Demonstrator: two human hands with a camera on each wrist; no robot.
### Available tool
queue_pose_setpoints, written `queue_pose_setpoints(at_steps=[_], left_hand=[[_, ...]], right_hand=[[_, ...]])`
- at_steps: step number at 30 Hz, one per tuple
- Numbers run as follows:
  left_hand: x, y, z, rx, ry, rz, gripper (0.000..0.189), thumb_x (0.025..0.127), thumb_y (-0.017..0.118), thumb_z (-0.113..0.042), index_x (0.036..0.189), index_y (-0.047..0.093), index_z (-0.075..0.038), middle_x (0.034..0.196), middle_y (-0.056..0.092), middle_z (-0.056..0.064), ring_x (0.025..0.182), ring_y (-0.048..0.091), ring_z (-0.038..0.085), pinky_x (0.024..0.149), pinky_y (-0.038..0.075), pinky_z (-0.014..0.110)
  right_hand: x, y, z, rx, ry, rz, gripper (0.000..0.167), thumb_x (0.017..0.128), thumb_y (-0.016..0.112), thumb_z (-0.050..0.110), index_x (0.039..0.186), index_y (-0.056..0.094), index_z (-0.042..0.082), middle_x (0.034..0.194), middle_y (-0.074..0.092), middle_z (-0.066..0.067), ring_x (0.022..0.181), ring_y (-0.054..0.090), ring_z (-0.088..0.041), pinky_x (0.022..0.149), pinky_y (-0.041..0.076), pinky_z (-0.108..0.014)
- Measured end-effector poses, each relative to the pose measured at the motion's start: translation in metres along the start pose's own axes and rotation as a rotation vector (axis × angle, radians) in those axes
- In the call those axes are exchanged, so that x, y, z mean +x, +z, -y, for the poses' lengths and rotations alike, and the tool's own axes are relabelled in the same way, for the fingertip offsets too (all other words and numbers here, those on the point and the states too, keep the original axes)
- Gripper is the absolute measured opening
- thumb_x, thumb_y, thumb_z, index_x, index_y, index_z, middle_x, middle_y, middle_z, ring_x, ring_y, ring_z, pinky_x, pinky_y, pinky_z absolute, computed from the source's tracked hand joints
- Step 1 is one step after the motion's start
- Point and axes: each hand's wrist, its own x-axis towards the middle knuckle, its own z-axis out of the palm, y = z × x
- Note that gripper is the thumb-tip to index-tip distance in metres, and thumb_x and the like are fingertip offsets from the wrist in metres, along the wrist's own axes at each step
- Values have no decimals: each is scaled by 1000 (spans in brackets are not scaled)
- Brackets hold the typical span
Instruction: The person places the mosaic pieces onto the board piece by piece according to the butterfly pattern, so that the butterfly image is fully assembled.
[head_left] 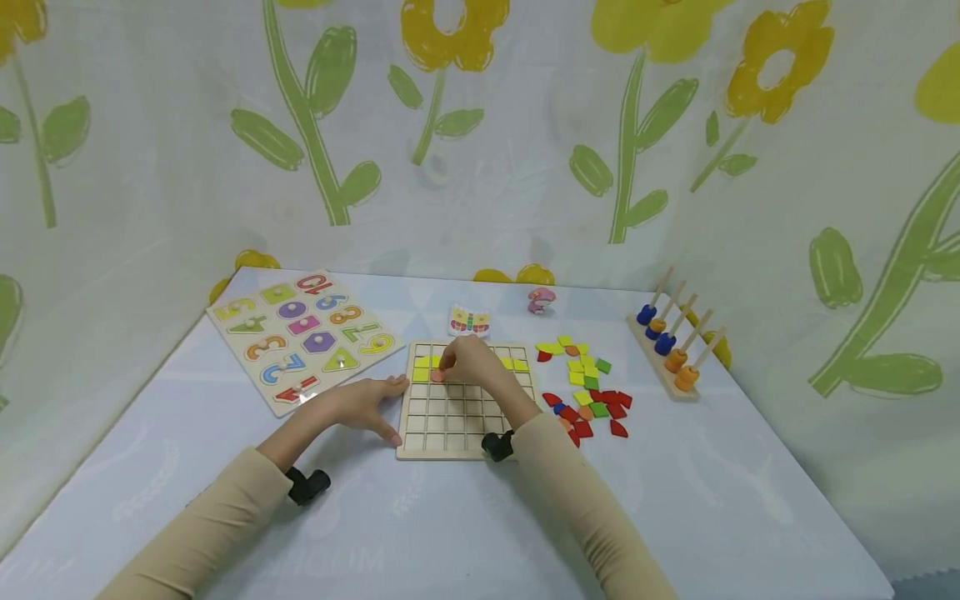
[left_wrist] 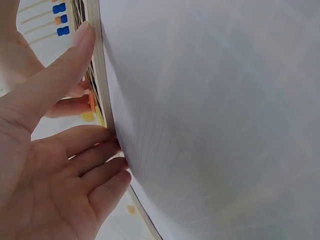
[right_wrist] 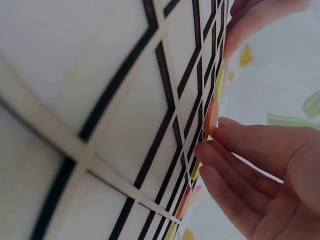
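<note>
A wooden grid board (head_left: 457,423) lies on the table, with yellow square tiles (head_left: 422,374) in its upper rows. My right hand (head_left: 476,367) is over the upper part of the board. Its thumb and fingertips pinch an orange round piece (right_wrist: 212,118), at a cell just right of the yellow tiles. At the board's left edge, my left hand (head_left: 363,406) is spread, its thumb and fingers touching the rim. In the left wrist view that hand's fingers (left_wrist: 102,150) look fairly straight along the edge. Part of the upper row is hidden behind my right hand.
Left of the board lies a number puzzle (head_left: 303,333). A small patterned picture card (head_left: 469,322) is behind the board, near a pink figurine (head_left: 540,300). Loose red tiles (head_left: 611,398) and other coloured pieces lie at the right, before a peg stand with beads (head_left: 663,354).
</note>
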Motion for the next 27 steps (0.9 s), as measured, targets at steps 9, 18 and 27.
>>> queue_pose_setpoints(at_steps=[9,18,27], left_hand=[[0,0,-1,-6,-3,1,100,72,84,-39,148,32,0,155,23,20,142,22,37,115,21,51],[0,0,-2,4,-4,7,100,73,83,-40,148,32,1,155,24,20,142,22,37,114,21,51],[1,0,-1,16,-4,2,100,72,83,-40,148,33,0,155,24,20,142,22,37,115,21,51]], right_hand=[[-3,2,2,15,20,29,13,87,74,14,96,77,5,89,72,-3,79,61,-13,77,54,-26],[-11,-1,-1,47,-4,21,16,88,71,12,102,76,6,91,71,-3,80,59,-15,75,52,-25],[-31,-6,-24,121,-63,-45,8,88,71,11,95,74,9,84,67,4,80,59,-13,75,51,-24]])
